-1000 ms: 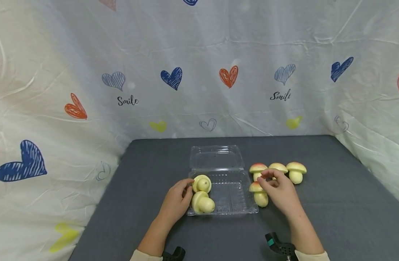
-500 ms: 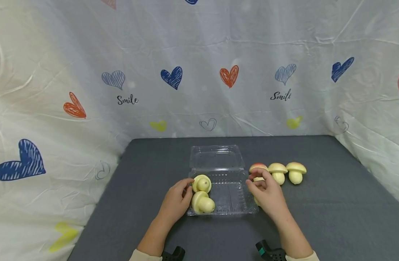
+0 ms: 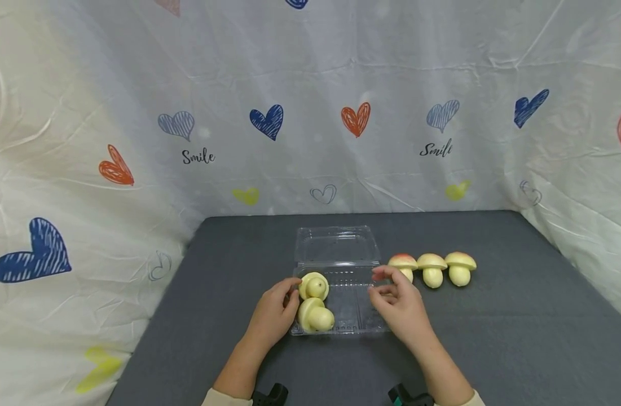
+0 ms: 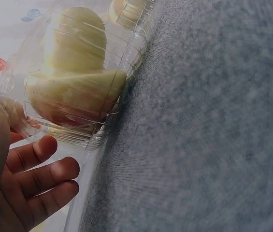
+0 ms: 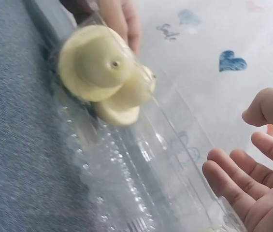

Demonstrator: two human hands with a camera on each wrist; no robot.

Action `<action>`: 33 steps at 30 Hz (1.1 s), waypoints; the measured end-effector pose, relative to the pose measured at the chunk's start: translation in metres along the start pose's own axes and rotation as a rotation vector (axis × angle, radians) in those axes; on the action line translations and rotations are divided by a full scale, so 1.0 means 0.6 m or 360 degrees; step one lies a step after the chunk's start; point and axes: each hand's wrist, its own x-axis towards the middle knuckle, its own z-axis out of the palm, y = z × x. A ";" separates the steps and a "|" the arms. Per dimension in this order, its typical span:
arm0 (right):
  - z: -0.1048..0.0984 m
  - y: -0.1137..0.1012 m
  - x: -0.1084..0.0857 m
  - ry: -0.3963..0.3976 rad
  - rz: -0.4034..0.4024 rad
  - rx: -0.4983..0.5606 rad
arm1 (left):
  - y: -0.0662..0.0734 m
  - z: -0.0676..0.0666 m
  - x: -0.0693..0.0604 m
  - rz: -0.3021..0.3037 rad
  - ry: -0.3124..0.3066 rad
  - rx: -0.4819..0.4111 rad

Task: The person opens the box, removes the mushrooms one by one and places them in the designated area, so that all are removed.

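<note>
Two mushrooms (image 3: pixel 316 317) sit in the clear box (image 3: pixel 344 304), between eight and nine o'clock, close to its left wall, which perhaps keeps them from rolling. The lid (image 3: pixel 335 245) lies back at twelve, presumably to leave the top open. At nine, the left hand (image 3: pixel 273 310) touches the rim, likely steadying it; whether it pinches I cannot tell. At three, the right hand (image 3: pixel 403 309) holds nothing, fingers spread. Toward two, three more mushrooms (image 3: pixel 432 270) line the table (image 3: pixel 503 338), caps up.
</note>
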 end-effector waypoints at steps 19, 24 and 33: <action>0.053 0.002 -0.020 -0.0175 -0.0141 -0.0052 | -0.001 0.001 0.000 0.0000 -0.0029 -0.0007; 0.066 -0.002 -0.025 -0.0236 -0.0140 -0.0060 | -0.003 -0.001 0.000 -0.0002 -0.0032 -0.0008; 0.086 -0.008 -0.028 -0.0315 -0.0248 -0.0180 | -0.003 -0.001 0.000 0.0023 -0.0024 -0.0027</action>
